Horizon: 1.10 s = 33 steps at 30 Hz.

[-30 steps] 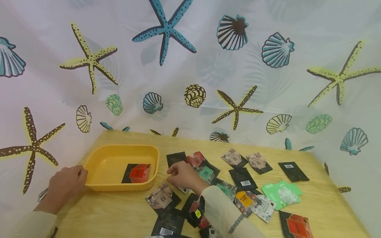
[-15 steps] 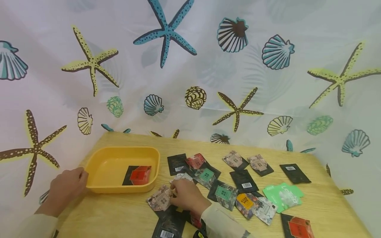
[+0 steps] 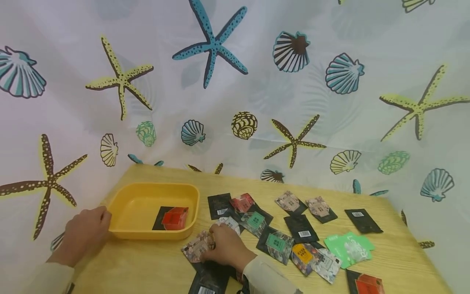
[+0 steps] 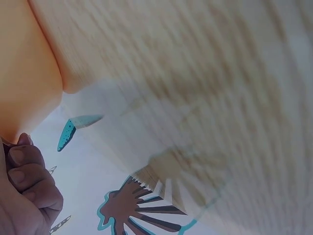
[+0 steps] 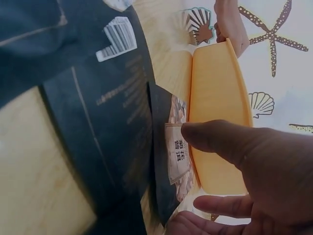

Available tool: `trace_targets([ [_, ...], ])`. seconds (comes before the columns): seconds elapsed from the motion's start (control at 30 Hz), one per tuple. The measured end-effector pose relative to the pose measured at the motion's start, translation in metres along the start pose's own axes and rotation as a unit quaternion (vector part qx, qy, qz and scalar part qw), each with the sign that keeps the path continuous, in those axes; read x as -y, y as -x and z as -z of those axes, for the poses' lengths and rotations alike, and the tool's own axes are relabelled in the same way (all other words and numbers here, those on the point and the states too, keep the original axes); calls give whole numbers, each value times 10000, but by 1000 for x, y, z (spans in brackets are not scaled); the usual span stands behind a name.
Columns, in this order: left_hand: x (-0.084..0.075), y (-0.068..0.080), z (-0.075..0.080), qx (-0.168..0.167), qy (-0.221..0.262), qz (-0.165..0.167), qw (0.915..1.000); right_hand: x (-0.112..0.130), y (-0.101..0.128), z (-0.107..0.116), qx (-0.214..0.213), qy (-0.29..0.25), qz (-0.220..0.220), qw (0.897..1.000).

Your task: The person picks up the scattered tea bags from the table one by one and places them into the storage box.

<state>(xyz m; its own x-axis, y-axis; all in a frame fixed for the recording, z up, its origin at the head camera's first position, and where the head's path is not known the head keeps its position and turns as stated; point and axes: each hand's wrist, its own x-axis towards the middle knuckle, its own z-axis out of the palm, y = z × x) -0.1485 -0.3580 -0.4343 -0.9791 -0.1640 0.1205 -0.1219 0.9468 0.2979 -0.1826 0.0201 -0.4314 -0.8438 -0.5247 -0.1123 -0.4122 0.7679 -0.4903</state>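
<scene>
My left hand (image 3: 96, 222) grips the left end of a yellow tray (image 3: 154, 234), its fingers curled at the rim (image 4: 19, 171). Inside the tray lies a red-and-black packet (image 3: 173, 217). To the right of the tray, my right hand (image 3: 213, 241) pinches the edge of a brown-printed packet (image 3: 197, 247) that lies on black packets. In the right wrist view the thumb (image 5: 220, 139) sits over that packet (image 5: 177, 157), beside the tray wall (image 5: 215, 98). The left hand (image 5: 230, 27) shows at the tray's far end.
Several packets lie spread over the wooden table (image 3: 139, 269): black ones (image 3: 302, 228), green-labelled ones (image 3: 276, 242), a bright green pair (image 3: 349, 247) and a red one (image 3: 367, 282) at the near right. A shell-and-starfish curtain (image 3: 235, 81) walls in the back and sides.
My right hand drew back from the farther packets toward me and settled on the brown-printed packet. The left hand stayed on the tray. The view tilted slightly.
</scene>
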Motion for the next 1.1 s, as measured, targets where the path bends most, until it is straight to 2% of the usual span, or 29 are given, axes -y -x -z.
trace_targets([
  [0.2, 1, -4, 4, 223, -93, 121, 9996, 2, -4, -1, 33, 74, -255, 9996],
  [0.4, 1, -3, 1, 141, -73, 71, 9998, 0, -3, -2, 3, -79, -445, 9990],
  [0.73, 2, -1, -4, 44, -10, 54, 10000, -14, 1, 0, -187, -493, -203, 9984],
  [0.87, 1, 1, -5, 65, 18, 47, 10000, -23, 3, 7, -64, -1007, -35, 9949],
  [1.0, 0, -1, -3, 36, -75, 50, 10000, -32, 4, 22, 145, -1694, 39, 9854],
  [1.1, 0, -2, 0, 93, -123, 94, 9998, -37, 7, 34, 74, -1960, 34, 9806],
])
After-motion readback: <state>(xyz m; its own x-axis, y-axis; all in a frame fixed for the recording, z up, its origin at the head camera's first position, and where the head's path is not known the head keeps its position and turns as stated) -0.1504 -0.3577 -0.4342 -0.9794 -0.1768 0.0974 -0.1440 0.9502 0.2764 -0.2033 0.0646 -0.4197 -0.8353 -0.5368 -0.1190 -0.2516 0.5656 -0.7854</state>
